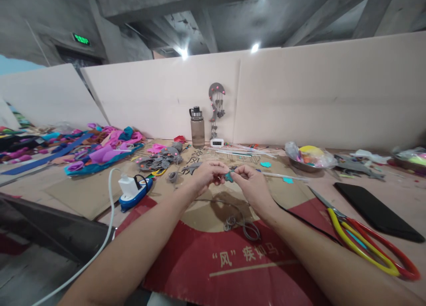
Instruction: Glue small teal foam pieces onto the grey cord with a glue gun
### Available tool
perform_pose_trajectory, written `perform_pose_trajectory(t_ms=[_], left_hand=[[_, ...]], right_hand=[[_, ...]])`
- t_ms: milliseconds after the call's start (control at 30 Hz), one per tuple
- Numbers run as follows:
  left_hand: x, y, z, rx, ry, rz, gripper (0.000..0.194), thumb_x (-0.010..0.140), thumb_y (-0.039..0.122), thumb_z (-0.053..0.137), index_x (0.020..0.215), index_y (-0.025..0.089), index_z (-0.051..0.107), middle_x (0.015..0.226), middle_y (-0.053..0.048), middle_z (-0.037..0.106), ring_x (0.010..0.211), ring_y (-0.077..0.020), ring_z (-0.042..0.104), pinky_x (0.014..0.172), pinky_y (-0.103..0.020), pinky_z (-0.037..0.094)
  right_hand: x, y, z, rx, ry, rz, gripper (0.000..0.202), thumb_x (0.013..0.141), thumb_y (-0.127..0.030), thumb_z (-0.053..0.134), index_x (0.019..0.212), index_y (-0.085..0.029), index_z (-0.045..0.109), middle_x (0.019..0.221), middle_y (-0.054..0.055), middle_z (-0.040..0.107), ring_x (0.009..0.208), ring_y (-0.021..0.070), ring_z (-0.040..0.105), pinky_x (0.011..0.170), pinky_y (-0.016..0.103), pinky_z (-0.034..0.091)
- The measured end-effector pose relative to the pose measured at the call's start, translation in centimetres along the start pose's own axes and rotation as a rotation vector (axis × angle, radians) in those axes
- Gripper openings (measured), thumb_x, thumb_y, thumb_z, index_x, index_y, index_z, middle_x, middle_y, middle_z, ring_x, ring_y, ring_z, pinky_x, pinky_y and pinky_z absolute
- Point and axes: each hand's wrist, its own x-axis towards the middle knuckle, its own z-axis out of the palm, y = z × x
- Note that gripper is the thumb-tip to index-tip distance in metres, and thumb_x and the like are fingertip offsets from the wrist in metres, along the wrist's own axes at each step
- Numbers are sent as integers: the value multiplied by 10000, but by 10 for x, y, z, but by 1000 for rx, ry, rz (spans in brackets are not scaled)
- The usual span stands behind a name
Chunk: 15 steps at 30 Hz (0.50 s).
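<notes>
My left hand (209,176) and my right hand (250,181) meet over the cardboard, fingertips pinched together. Between them is a small teal felt piece (229,177) with something grey against it, its exact shape partly hidden by the fingers. Both hands are closed on this piece. Below them a thin grey cord (251,230) lies in loose loops on the red and brown cardboard sheet (186,252). Teal felt cutouts (265,164) lie beyond my right hand. To the left of my left hand sits a pile of grey felt pieces with pink dots (159,160).
Large yellow-and-red-handled scissors (362,244) and a black phone (376,210) lie at right. A blue power strip (136,195) with a white cable stands at left. Behind are a bottle (197,130), a small digital clock (217,142), a grey hanging ornament (216,104) and a bowl (306,165).
</notes>
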Motion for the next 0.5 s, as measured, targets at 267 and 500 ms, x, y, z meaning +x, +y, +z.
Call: perform_pose_trajectory(t_ms=[267,500], left_hand=[[1,-2,-2,18,-68,11,215,671,319,664,670,121,580,498,-9,549,420,-70,485,403,-182,282],[5,-10,-3,-11,-99,73,295,746,423,631,735,145,536,513,12,550,383,-56,454,393,-173,296]], right_hand=[[-1,-3,-1,-4,10,9,236,671,-402,606,627,-187,522,565,-31,491,541,109,395,539,249,306],[0,-6,-4,-21,41,9,216,685,-375,601,630,-185,516,570,-41,468,545,100,373,539,242,302]])
